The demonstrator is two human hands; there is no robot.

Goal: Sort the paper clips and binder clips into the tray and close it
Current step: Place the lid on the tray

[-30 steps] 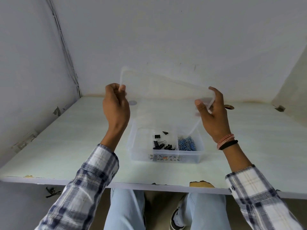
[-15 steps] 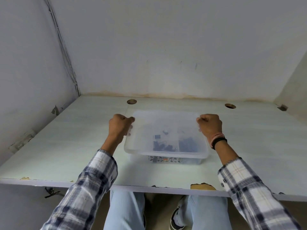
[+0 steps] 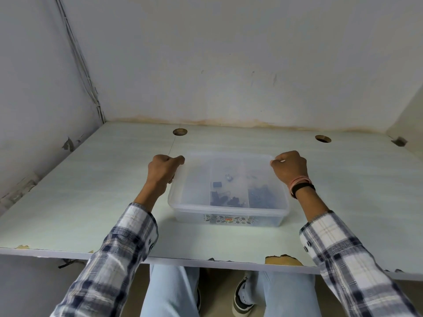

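A clear plastic tray (image 3: 226, 217) stands on the desk in front of me, with a translucent lid (image 3: 194, 179) lying flat on top of it. Through the lid I make out black binder clips (image 3: 225, 199) in the middle compartment and blue paper clips (image 3: 261, 196) in the right one. My left hand (image 3: 163, 169) is curled on the lid's far left corner. My right hand (image 3: 289, 167) is curled on its far right corner, with bands on the wrist. Both hands press on the lid's edge.
The pale desk (image 3: 91, 202) has two round cable holes (image 3: 180, 132) near the back wall and a chipped front edge (image 3: 283, 259). Walls close in at the left, back and right. My legs show under the desk.
The lid came down from mid-air onto the tray. Both hands followed it down and now rest closed on its far corners.
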